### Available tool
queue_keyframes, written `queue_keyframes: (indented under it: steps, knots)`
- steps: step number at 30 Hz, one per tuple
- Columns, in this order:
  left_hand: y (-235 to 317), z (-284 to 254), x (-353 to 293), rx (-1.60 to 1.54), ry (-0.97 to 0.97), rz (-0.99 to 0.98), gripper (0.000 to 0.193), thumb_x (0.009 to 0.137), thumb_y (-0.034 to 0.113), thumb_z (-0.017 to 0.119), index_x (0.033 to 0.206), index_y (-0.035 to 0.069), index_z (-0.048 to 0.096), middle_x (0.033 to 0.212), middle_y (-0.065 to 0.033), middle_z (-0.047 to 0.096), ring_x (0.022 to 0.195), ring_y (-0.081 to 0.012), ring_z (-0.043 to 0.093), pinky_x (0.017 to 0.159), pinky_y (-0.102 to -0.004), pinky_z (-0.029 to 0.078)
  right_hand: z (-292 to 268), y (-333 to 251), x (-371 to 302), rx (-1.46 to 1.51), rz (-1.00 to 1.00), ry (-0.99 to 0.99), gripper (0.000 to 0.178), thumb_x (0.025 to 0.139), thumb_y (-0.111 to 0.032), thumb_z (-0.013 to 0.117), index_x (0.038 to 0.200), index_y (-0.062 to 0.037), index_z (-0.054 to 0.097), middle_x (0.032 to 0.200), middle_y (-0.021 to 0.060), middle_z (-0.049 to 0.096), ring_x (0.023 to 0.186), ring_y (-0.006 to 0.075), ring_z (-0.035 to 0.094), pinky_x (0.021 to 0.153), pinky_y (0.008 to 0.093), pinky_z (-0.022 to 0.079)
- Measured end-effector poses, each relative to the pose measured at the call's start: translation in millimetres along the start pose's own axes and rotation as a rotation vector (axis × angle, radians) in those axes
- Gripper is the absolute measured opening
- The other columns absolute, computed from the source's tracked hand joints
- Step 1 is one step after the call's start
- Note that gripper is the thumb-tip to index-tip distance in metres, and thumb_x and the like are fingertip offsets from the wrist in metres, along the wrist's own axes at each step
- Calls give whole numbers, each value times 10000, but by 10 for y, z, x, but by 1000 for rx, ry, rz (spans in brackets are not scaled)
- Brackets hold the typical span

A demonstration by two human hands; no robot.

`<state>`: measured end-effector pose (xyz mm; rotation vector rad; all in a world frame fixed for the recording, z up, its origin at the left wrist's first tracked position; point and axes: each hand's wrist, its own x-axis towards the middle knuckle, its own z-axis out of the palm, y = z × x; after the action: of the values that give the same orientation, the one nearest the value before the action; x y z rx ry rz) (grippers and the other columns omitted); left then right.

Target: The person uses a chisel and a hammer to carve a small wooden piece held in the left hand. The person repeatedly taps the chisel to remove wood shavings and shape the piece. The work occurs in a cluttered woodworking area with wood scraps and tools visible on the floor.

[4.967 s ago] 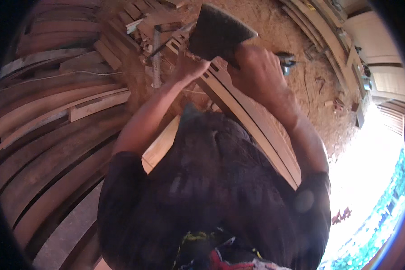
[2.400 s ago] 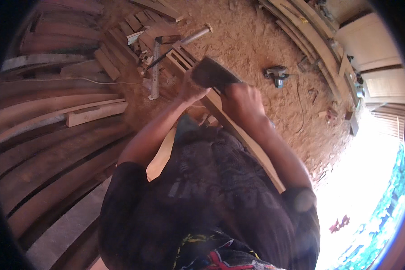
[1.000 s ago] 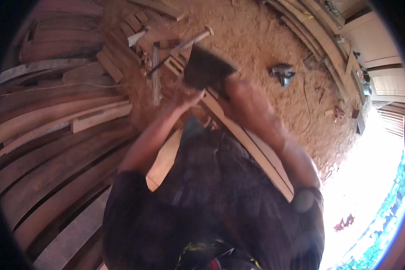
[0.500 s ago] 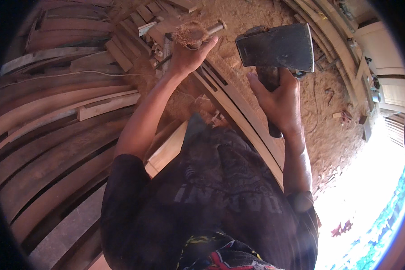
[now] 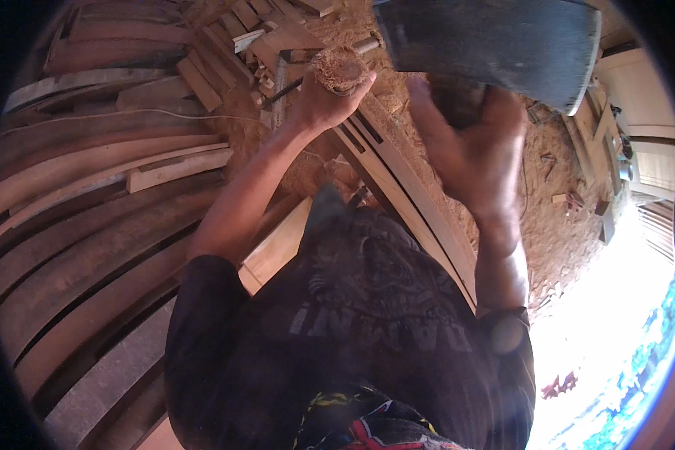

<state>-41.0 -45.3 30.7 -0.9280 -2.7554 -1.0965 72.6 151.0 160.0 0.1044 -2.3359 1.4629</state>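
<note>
The right grip [image 5: 476, 150] is closed round the dark handle of a hatchet [image 5: 487, 45]; I see the wide grey-black head up over the floor [image 5: 555, 247], its pale edge turned to the right and its top running out of my view; the knuckles come through a little blurred on my side. The left grip [image 5: 326, 109] is wrapped round a wooden-ended tool [image 5: 341, 69]; only its round, frayed end shows above the fist, and I cannot tell what the rest of it looks like or whether it touches anything; the hatchet head sits just beside that end, apart from it. Below the left fist I have two long timbers [image 5: 433, 210], side by side and slotted near the fist; their near ends run under a dark shirt [image 5: 375, 330]. A pale board [image 5: 277, 247] lies beneath the left forearm; beyond the left wrist I make out a marked straight strip [image 5: 280, 116] and, toward the floor's far left corner, a heap of offcuts [image 5: 229, 45]; stacked planks [image 5: 90, 225] line the floor's left edge; glaring daylight washes out its near right corner.
</note>
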Motion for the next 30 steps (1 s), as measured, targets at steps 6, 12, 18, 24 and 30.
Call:
queue_keyframes:
  steps: [6, 12, 18, 24, 30]
  knots:
    - [165, 36, -72, -59, 317, 210, 218, 975, 264, 687, 1003, 49, 708, 921, -116, 721, 891, -336, 680, 862, -445, 542, 178, 251, 24, -462, -80, -279, 267, 825, -147, 749, 998, 45, 682, 791, 258, 696, 789, 457, 699, 727, 512, 569]
    - [-128, 98, -327, 118, 193, 109, 217, 973, 264, 691, 1030, 58, 729, 989, -121, 734, 904, -351, 676, 832, -455, 538, 180, -160, -6, -197, -147, -70, 267, 832, -191, 769, 895, 42, 655, 761, 258, 682, 773, 442, 708, 694, 530, 562]
    - [-196, 244, -441, -104, 192, 54, 190, 990, 217, 635, 1070, 74, 731, 1031, -149, 743, 999, -325, 708, 814, -429, 556, 354, 338, -66, -464, -41, -357, 238, 865, -168, 700, 973, 42, 667, 790, 282, 693, 767, 453, 705, 725, 542, 560]
    - [-153, 373, -295, -256, 156, -13, 327, 1001, 310, 669, 755, 103, 614, 680, -28, 572, 671, -167, 597, 609, -397, 468, 3, -127, 99, -280, 3, -95, 278, 895, -200, 759, 970, 52, 668, 795, 212, 729, 739, 289, 752, 689, 403, 593]
    - [-30, -208, 72, -380, 271, -98, 335, 968, 389, 729, 786, 116, 665, 710, 8, 607, 682, -148, 602, 619, -376, 472, -122, -174, 28, -142, 119, 34, 318, 878, -207, 780, 972, 82, 686, 821, 232, 741, 761, 263, 766, 697, 387, 586]
